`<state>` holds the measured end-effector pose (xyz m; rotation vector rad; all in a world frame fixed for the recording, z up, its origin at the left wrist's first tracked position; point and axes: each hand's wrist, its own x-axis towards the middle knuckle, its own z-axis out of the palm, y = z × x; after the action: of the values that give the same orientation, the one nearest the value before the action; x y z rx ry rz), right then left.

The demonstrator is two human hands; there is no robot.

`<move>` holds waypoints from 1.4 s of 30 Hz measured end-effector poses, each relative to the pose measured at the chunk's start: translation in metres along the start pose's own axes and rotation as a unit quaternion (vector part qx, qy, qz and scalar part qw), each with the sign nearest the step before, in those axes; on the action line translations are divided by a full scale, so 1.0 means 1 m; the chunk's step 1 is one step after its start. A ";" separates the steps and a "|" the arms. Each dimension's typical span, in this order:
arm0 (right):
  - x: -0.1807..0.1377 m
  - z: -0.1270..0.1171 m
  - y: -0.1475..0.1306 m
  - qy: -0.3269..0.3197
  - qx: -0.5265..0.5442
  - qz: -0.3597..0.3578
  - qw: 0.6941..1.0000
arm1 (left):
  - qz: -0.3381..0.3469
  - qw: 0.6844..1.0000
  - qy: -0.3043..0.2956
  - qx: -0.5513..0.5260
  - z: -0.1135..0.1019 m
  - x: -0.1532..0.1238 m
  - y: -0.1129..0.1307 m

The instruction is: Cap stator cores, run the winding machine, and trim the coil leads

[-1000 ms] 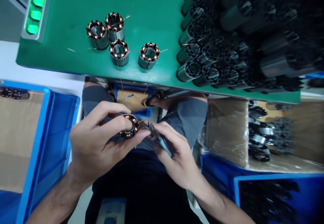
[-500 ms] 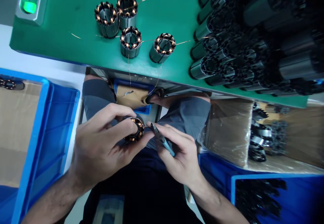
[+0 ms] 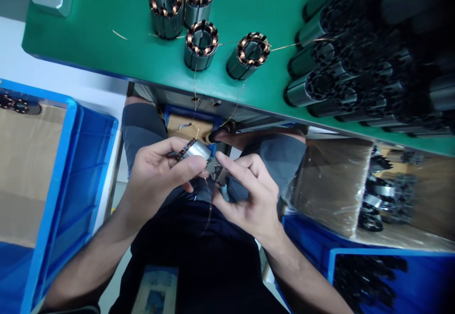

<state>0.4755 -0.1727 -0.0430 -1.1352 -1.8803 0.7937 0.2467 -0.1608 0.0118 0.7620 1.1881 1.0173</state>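
Note:
My left hand [image 3: 156, 176] grips a wound motor stator [image 3: 194, 151], turned on its side so its metal barrel faces me. My right hand [image 3: 249, 195] is closed on small blue-handled pliers [image 3: 221, 181], whose jaws sit right at the stator's end. A thin copper wire hangs down from between the hands. Both hands are over my lap, below the edge of the green bench [image 3: 106, 34].
Several wound stators [image 3: 201, 44] with loose copper leads stand on the bench. A heap of dark unwound cores [image 3: 359, 67] fills its right side. Blue bins [image 3: 81, 162] flank me on the left and lower right; a plastic-lined box [image 3: 330, 181] of parts sits on the right.
My left hand has tipped the stator from end-on to side-on and lifted it slightly. The right hand has shifted its hold on the pliers. The view has tilted down.

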 end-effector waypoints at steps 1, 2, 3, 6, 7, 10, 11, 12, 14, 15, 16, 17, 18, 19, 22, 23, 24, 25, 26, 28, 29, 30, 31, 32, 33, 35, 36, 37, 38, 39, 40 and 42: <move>0.000 0.001 -0.001 0.005 -0.012 -0.012 1.000 | -0.006 1.000 -0.001 -0.014 0.004 0.001 0.001; 0.000 0.001 -0.001 0.010 -0.020 -0.020 1.000 | -0.010 1.000 0.001 -0.023 0.007 0.002 0.001; 0.000 0.002 -0.001 0.015 -0.025 -0.024 0.999 | -0.013 0.999 0.004 -0.029 0.010 0.003 0.002; 0.002 0.003 -0.002 0.032 -0.027 -0.023 0.999 | -0.010 0.999 0.014 -0.034 0.016 0.004 0.001; 0.002 0.003 -0.001 0.036 -0.026 -0.020 0.999 | -0.008 0.999 0.015 -0.034 0.017 0.004 0.000; 0.000 0.002 0.001 0.037 -0.009 -0.003 0.999 | -0.004 0.999 0.013 -0.043 0.019 0.004 -0.002; -0.001 0.002 0.002 0.035 0.001 0.005 0.999 | -0.005 0.999 0.008 -0.051 0.020 0.004 -0.003; -0.002 0.001 0.003 0.032 0.010 0.011 0.999 | -0.009 0.998 0.003 -0.060 0.021 0.004 -0.004; -0.003 0.001 0.004 0.030 0.021 0.018 0.999 | -0.016 0.997 -0.002 -0.077 0.022 0.004 -0.005; -0.004 0.001 0.005 0.031 0.024 0.018 0.999 | -0.018 0.996 -0.002 -0.082 0.023 0.003 -0.006; -0.004 0.001 0.006 0.032 0.027 0.018 0.999 | -0.016 0.996 0.000 -0.084 0.024 0.003 -0.006; -0.005 0.001 0.006 0.033 0.032 0.017 0.999 | -0.012 0.996 0.002 -0.083 0.024 0.003 -0.006; -0.005 0.001 0.007 0.034 0.039 0.016 0.999 | -0.009 0.997 0.005 -0.080 0.025 0.002 -0.006; -0.006 0.000 0.007 0.033 0.045 0.016 0.998 | -0.008 0.997 0.008 -0.074 0.025 0.002 -0.006; -0.006 0.000 0.008 0.030 0.048 0.025 0.998 | -0.012 0.999 0.019 -0.047 0.027 0.002 -0.007; -0.006 0.000 0.008 0.030 0.047 0.029 0.998 | -0.012 0.999 0.021 -0.037 0.028 0.003 -0.009; -0.005 0.000 0.009 0.029 0.049 0.033 0.998 | -0.009 0.999 0.025 -0.030 0.029 0.004 -0.011; -0.004 0.001 0.009 0.025 0.055 0.037 0.998 | -0.004 0.999 0.032 -0.024 0.030 0.005 -0.014; -0.002 0.002 0.011 0.014 0.064 0.043 0.997 | 0.001 0.999 0.045 -0.022 0.031 0.007 -0.017; 0.000 0.004 0.017 -0.020 0.081 0.070 0.994 | 0.014 0.996 0.085 -0.026 0.030 0.010 -0.023; 0.001 0.005 0.021 -0.042 0.087 0.091 0.991 | 0.019 0.993 0.109 -0.028 0.027 0.010 -0.024; 0.002 0.006 0.026 -0.067 0.090 0.113 0.987 | 0.021 0.990 0.134 -0.025 0.020 0.010 -0.024; 0.002 0.007 0.032 -0.093 0.085 0.136 0.983 | 0.022 0.987 0.158 -0.016 0.009 0.007 -0.021; 0.001 0.009 0.039 -0.119 0.073 0.158 0.977 | 0.027 0.984 0.179 0.001 -0.006 0.002 -0.016; -0.001 0.010 0.046 -0.144 0.056 0.179 0.972 | 0.040 0.979 0.198 0.027 -0.024 -0.005 -0.008; -0.007 0.016 0.061 -0.184 0.015 0.211 0.960 | 0.091 0.960 0.241 0.110 -0.069 -0.025 0.014; -0.011 0.019 0.069 -0.197 0.001 0.218 0.956 | 0.127 0.938 0.274 0.169 -0.093 -0.036 0.028; -0.014 0.024 0.076 -0.205 -0.007 0.218 0.954 | 0.157 0.905 0.312 0.242 -0.117 -0.047 0.041; -0.018 0.028 0.082 -0.210 -0.011 0.213 0.954 | 0.174 0.860 0.354 0.324 -0.141 -0.056 0.053; -0.021 0.033 0.087 -0.213 -0.014 0.203 0.956 | 0.172 0.811 0.387 0.404 -0.163 -0.062 0.063; -0.023 0.037 0.090 -0.214 -0.017 0.191 0.958 | 0.155 0.765 0.408 0.474 -0.183 -0.065 0.070; -0.023 0.044 0.095 -0.223 -0.025 0.173 0.959 | 0.098 0.712 0.417 0.556 -0.220 -0.061 0.075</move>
<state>0.4843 -0.1602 -0.1493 -1.4320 -2.0970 1.2934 0.0127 -0.1962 0.0515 1.4410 2.6695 0.7190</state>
